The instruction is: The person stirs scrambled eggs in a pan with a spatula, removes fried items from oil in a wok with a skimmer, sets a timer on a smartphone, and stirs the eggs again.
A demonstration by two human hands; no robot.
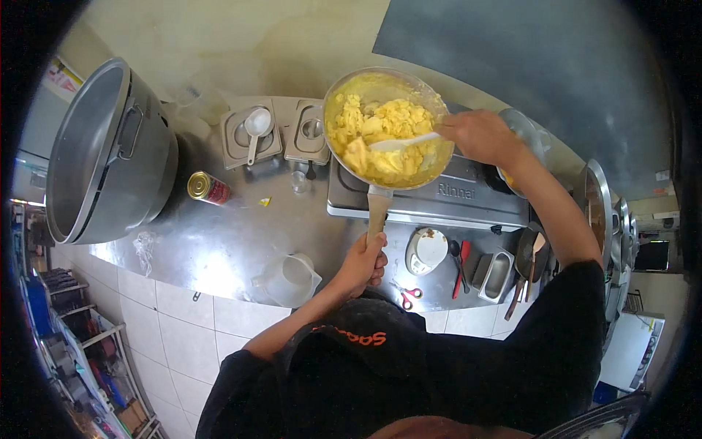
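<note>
My left hand [362, 262] is closed around the handle of a frying pan [380, 193], which is raised and tilted above a Rinnai gas stove [477, 195]. Yellow scrambled egg [392, 129] fills much of the pan. Over the pan's right rim, my right hand [480, 136] grips a spatula [403, 142] with a pale blade. The blade rests in the egg, against a lump near the pan's lower left. My fingers hide the top of the spatula's handle.
A large metal pot [118, 164] stands left, near a tin can [208, 188] and lidded steel containers [307, 134]. Along the front edge lie a plastic jug [290, 280], red-handled scissors [407, 293], a kitchen scale [427, 251] and a small steel pan [496, 274]. Behind my right arm is a bowl [521, 123].
</note>
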